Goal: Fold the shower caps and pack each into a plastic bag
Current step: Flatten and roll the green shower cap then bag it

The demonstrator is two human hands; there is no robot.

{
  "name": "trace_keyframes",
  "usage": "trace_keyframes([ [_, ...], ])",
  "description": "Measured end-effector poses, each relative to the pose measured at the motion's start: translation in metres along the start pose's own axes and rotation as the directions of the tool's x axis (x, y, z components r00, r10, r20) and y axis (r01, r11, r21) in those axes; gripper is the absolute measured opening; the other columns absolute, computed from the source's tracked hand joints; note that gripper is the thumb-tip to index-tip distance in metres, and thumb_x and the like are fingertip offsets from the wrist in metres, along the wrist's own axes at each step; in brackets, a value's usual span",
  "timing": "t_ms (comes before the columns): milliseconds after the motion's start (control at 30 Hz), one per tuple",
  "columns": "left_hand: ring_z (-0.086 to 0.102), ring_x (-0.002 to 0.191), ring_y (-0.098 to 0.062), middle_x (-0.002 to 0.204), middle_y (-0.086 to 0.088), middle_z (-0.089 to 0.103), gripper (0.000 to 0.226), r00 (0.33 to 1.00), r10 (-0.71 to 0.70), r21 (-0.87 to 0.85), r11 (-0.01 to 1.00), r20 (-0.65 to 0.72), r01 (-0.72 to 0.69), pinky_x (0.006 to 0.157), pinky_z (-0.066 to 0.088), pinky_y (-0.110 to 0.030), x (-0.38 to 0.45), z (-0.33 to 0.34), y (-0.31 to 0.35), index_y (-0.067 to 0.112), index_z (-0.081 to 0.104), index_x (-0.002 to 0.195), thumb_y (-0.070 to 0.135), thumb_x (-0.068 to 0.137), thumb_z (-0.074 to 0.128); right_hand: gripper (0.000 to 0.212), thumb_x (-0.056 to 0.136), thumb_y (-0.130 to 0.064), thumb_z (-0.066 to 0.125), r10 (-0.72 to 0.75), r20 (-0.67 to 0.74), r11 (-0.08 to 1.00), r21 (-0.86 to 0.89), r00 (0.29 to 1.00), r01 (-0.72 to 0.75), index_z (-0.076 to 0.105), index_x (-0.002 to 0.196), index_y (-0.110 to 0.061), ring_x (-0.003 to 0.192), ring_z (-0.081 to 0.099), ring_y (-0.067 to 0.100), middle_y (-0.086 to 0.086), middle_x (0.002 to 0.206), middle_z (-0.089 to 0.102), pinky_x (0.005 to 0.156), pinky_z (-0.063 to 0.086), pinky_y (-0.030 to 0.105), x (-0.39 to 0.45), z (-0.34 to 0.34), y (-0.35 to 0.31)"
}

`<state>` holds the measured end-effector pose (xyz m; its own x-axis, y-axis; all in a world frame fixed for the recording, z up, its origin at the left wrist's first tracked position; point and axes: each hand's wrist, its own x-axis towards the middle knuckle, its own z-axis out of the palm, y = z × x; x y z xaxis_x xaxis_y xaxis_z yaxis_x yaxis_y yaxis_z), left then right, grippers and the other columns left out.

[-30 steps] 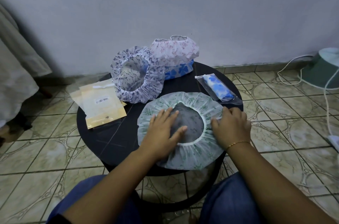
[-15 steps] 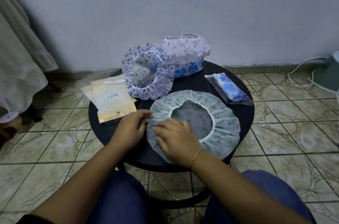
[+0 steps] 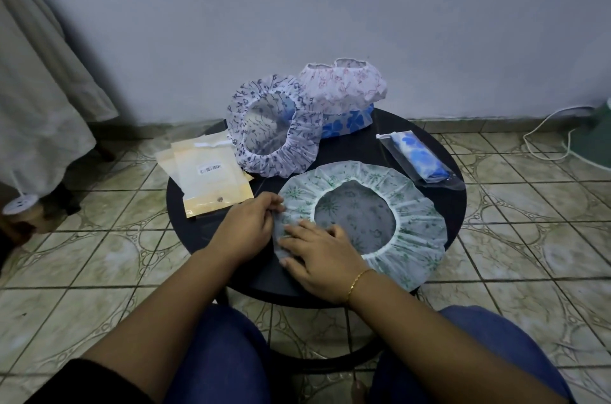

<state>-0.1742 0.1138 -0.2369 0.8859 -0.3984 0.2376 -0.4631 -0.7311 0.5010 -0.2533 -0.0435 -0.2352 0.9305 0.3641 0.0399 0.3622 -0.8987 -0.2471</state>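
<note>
Head camera looks down at a round black table (image 3: 205, 231). On it lies a green shower cap (image 3: 416, 221), flat, with its hole facing up, near the front edge. The left hand (image 3: 246, 231) pinches the cap's left edge with curled fingers. The right hand (image 3: 320, 258) lies flat on the cap's left part, fingers straight, pressing down. Behind the cap sits a dark blue patterned cap (image 3: 274, 129), touching a pink cap (image 3: 347, 86) that sits on a blue flower cap (image 3: 347, 122). A packed bag (image 3: 420, 155) lies at the right. Yellowish plastic bags (image 3: 208, 178) lie at the left.
</note>
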Motion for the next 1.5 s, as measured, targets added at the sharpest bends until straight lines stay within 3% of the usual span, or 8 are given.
trace_keyframes([
  [267, 0.053, 0.11, -0.023, 0.12, -0.004, 0.059, 0.036, 0.984, 0.029, 0.116, 0.993, -0.178, -0.008, 0.091, 0.043, -0.036, 0.006, 0.011, 0.028, 0.015, 0.053, 0.128, 0.021, 0.092, 0.047, 0.045, 0.096, -0.04, 0.035, 0.293, -0.3, 0.954, 0.16, 0.908, -0.255, 0.048, 0.136, -0.024, 0.133, 0.034, 0.015, -0.004, 0.144, 0.041, 0.103, 0.025, 0.036, -0.013, -0.038, 0.028],
  [400, 0.034, 0.134, -0.018, 0.147, 0.0, 0.038, 0.084, 0.985, 0.11, 0.103, 0.987, 0.132, -0.124, 0.108, 0.027, -0.033, 0.008, 0.021, 0.062, 0.023, 0.036, 0.143, 0.079, 0.081, 0.03, 0.043, 0.098, -0.037, 0.037, 0.567, -0.357, 0.818, 0.136, 0.742, -0.56, 0.046, 0.136, -0.022, 0.137, 0.027, 0.02, 0.001, 0.147, 0.037, 0.106, 0.024, 0.04, -0.032, -0.048, 0.07],
  [500, -0.008, 0.147, -0.018, 0.16, 0.002, -0.005, 0.11, 0.923, 0.025, 0.146, 0.986, 0.384, -0.087, 0.118, -0.001, -0.038, 0.008, 0.037, 0.079, 0.027, 0.002, 0.152, 0.088, 0.063, 0.028, 0.055, 0.097, -0.05, 0.028, 0.682, -0.25, 0.725, 0.102, 0.687, -0.681, 0.029, 0.146, -0.023, 0.145, 0.004, 0.022, 0.004, 0.157, 0.015, 0.113, 0.011, 0.046, -0.043, -0.045, 0.09],
  [800, -0.021, 0.144, -0.024, 0.158, -0.002, -0.02, 0.129, 0.872, -0.064, 0.348, 0.929, 0.485, -0.126, 0.118, -0.009, -0.043, 0.011, 0.052, 0.082, 0.027, -0.012, 0.151, 0.097, 0.048, 0.023, 0.069, 0.093, -0.062, 0.024, 0.708, -0.11, 0.706, 0.143, 0.698, -0.693, 0.02, 0.149, -0.021, 0.146, -0.002, 0.022, 0.003, 0.159, 0.006, 0.115, 0.0, 0.049, -0.055, -0.025, 0.11],
  [1000, -0.021, 0.144, -0.022, 0.157, 0.0, -0.024, 0.128, 0.88, -0.038, 0.317, 0.94, 0.473, -0.13, 0.118, -0.009, -0.041, 0.011, 0.052, 0.079, 0.031, -0.017, 0.149, 0.097, 0.048, 0.026, 0.055, 0.091, -0.055, 0.043, 0.876, -0.241, 0.479, 0.338, 0.417, -0.811, 0.049, 0.132, -0.019, 0.129, 0.028, 0.029, 0.009, 0.138, 0.037, 0.104, 0.022, 0.043, -0.069, -0.037, 0.114],
  [1167, -0.019, 0.145, -0.021, 0.156, -0.006, -0.025, 0.134, 0.866, -0.058, 0.258, 0.963, 0.496, -0.083, 0.118, -0.007, -0.039, 0.013, 0.045, 0.08, 0.034, -0.021, 0.147, 0.095, 0.044, 0.037, 0.03, 0.089, -0.038, 0.058, 0.845, -0.241, 0.49, 0.707, 0.477, -0.509, 0.061, 0.111, -0.019, 0.1, 0.055, 0.024, 0.01, 0.112, 0.059, 0.09, 0.044, 0.034, -0.071, -0.041, 0.12],
  [1300, -0.013, 0.146, -0.023, 0.158, -0.004, -0.019, 0.141, 0.866, -0.067, 0.209, 0.977, 0.495, -0.044, 0.118, -0.004, -0.046, 0.018, 0.039, 0.083, 0.037, -0.021, 0.146, 0.099, 0.035, 0.038, 0.038, 0.088, -0.023, 0.064, 0.871, -0.121, 0.226, 0.959, 0.476, -0.169, 0.053, 0.123, -0.016, 0.093, 0.06, 0.014, 0.0, 0.105, 0.061, 0.091, 0.049, 0.035, -0.071, -0.049, 0.117],
  [1500, -0.029, 0.141, -0.017, 0.154, 0.001, -0.031, 0.14, 0.859, 0.109, 0.201, 0.95, 0.5, -0.238, 0.116, -0.015, -0.042, 0.043, 0.041, 0.101, 0.027, -0.023, 0.147, 0.09, 0.044, 0.049, 0.063, 0.084, -0.01, 0.066, 0.874, 0.089, -0.088, 0.996, 0.478, -0.024, 0.036, 0.14, -0.008, 0.098, 0.062, 0.025, 0.014, 0.118, 0.058, 0.086, 0.051, 0.04, -0.065, -0.046, 0.121],
])
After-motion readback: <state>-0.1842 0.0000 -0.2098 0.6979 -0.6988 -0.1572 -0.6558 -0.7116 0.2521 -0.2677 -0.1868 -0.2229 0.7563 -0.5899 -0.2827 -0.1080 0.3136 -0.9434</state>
